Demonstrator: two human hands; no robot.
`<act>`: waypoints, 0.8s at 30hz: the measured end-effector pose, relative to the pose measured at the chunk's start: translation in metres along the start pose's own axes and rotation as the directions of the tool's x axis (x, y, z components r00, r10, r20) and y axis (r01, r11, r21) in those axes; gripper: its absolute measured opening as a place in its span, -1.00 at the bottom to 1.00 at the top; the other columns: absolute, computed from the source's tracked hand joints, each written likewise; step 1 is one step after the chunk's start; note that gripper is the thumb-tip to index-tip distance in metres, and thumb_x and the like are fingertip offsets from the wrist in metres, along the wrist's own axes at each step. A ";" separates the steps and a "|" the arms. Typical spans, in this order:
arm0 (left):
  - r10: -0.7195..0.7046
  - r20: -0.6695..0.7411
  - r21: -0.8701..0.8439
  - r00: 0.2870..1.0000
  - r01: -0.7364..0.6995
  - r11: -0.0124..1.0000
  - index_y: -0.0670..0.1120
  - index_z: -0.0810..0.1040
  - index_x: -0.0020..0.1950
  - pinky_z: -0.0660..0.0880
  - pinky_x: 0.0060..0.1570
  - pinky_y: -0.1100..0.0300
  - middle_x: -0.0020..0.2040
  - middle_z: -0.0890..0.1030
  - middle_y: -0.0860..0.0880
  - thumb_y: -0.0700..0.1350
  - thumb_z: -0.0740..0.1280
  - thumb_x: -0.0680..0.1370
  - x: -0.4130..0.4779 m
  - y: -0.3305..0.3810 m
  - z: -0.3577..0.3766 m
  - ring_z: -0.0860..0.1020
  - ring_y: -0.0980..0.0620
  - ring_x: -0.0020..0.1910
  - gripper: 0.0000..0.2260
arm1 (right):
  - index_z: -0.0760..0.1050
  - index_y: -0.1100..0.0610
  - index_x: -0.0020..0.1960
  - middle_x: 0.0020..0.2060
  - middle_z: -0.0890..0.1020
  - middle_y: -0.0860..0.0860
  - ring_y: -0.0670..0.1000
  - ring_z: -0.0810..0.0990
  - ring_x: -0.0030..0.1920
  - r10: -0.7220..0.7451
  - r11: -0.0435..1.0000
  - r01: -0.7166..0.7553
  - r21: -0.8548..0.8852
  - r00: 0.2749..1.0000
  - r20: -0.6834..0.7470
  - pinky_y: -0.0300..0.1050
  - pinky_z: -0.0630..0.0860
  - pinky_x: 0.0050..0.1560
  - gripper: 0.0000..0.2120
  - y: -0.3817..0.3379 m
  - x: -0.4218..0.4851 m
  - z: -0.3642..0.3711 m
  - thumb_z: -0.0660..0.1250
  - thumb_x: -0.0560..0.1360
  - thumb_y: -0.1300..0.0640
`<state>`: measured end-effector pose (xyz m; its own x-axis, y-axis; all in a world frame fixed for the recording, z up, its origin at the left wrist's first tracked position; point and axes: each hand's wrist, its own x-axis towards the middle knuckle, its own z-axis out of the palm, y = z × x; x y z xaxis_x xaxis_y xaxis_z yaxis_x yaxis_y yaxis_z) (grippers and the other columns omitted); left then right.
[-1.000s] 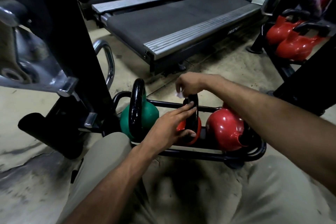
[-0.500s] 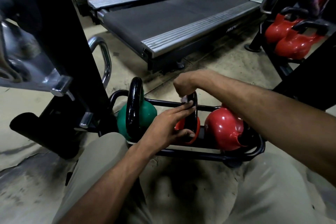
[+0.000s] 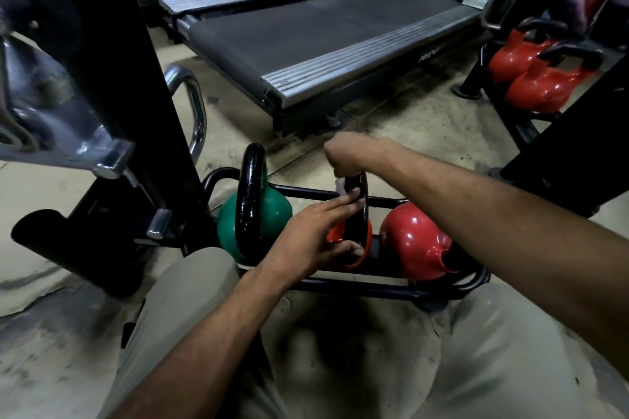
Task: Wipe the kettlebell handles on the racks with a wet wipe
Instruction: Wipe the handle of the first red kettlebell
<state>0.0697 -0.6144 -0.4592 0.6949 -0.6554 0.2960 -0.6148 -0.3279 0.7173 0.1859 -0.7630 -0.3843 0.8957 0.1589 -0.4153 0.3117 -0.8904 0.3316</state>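
Note:
Three kettlebells sit in a low black rack on the floor: a green one with a tall black handle, a small orange-red one in the middle, and a red one lying on its side. My right hand grips a white wet wipe around the top of the middle kettlebell's black handle. My left hand rests against that handle's side, fingers straight, thumb low by the body. Most of the wipe is hidden in my right fist.
A black machine upright with a chrome bar stands close on the left. A treadmill deck lies behind the rack. Two more red kettlebells sit on another rack at the right. My knees frame the rack's front.
My right hand has shifted a little along the top of the middle handle with the wipe. My left hand stays against the handle's side.

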 end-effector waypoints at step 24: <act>-0.031 -0.064 0.021 0.997 0.032 0.999 0.08 0.43 0.54 0.39 0.46 0.17 0.56 0.34 0.23 0.10 0.60 0.40 -0.002 0.003 0.005 0.34 0.29 0.50 -0.26 | 0.42 0.12 -0.16 -0.19 0.60 0.15 0.18 0.56 -0.16 0.562 0.493 -0.187 0.850 0.814 -0.147 -0.09 0.39 -0.19 -0.85 0.013 -0.049 0.054 0.32 0.47 0.06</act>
<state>0.0646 -0.6180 -0.4606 0.7361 -0.5998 0.3136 -0.5998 -0.3633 0.7129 0.1288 -0.8057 -0.4051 0.9508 -0.3085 -0.0273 -0.2834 -0.8312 -0.4783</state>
